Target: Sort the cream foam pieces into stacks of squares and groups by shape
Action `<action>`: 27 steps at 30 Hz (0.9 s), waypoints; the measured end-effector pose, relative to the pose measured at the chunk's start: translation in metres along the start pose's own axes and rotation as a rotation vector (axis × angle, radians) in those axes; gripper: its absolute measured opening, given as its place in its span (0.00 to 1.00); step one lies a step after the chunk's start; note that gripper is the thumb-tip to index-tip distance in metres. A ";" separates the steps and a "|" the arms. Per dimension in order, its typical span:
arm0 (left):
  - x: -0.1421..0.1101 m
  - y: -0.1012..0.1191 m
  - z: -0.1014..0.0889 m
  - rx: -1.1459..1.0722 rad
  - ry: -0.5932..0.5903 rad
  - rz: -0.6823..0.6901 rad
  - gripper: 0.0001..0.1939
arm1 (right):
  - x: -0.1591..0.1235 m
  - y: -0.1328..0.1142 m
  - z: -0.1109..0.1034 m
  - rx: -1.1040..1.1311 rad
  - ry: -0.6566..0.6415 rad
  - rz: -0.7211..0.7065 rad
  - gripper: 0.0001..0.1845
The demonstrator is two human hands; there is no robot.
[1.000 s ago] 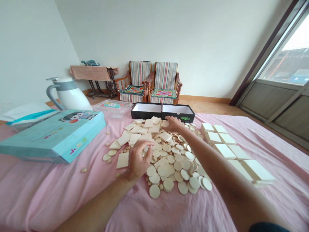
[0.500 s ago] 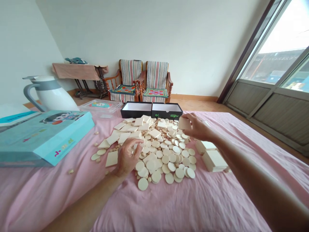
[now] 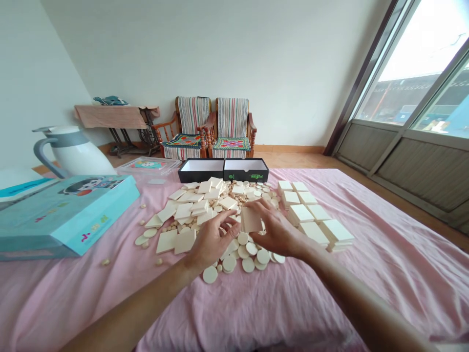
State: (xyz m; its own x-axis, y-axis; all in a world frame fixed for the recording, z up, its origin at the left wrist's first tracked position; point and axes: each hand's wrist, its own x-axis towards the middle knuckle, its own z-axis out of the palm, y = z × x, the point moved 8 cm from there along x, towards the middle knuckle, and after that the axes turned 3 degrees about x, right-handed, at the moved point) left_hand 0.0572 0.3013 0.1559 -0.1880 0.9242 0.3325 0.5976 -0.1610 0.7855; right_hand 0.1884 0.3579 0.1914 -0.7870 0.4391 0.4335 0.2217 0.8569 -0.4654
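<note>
Cream square tile (image 3: 251, 219) stood tilted over the pile of round discs (image 3: 252, 254), pinched by the right hand (image 3: 276, 233), whose fingers hid its far edge, while I could not tell whether the half-curled left hand (image 3: 210, 242) touched it.

Square wooden tile (image 3: 251, 219) in right hand (image 3: 279, 234)

Along the left edge of the pink bed (image 3: 395, 254) you have a teal box (image 3: 66, 215), a white jug (image 3: 75, 154) and a clear plastic tub (image 3: 148, 166). Past the far edge stand two striped wooden armchairs (image 3: 214, 127), and a glazed door (image 3: 406, 117) fills your right.
</note>
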 end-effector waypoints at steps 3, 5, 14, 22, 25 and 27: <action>0.002 0.000 0.015 -0.194 -0.103 -0.110 0.18 | 0.001 -0.021 0.015 0.060 0.013 -0.063 0.34; 0.001 -0.005 0.016 -0.279 -0.093 -0.165 0.20 | 0.000 -0.027 0.023 0.055 0.031 -0.070 0.35; -0.012 -0.030 0.007 -0.160 0.016 -0.156 0.18 | -0.008 -0.017 0.049 0.066 0.115 -0.109 0.38; -0.018 -0.023 0.000 -0.077 0.032 -0.106 0.17 | -0.012 -0.015 0.051 0.070 0.114 -0.041 0.38; -0.020 -0.017 -0.002 -0.044 0.018 -0.103 0.13 | -0.014 -0.014 0.053 0.073 0.123 -0.017 0.39; -0.020 -0.014 -0.007 -0.015 0.004 -0.094 0.13 | -0.015 -0.013 0.055 0.068 0.117 -0.011 0.39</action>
State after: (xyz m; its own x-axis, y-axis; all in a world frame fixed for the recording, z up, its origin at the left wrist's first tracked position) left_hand 0.0473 0.2822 0.1418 -0.2460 0.9339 0.2595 0.5654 -0.0792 0.8210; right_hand 0.1657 0.3254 0.1488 -0.7155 0.4620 0.5241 0.1711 0.8431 -0.5098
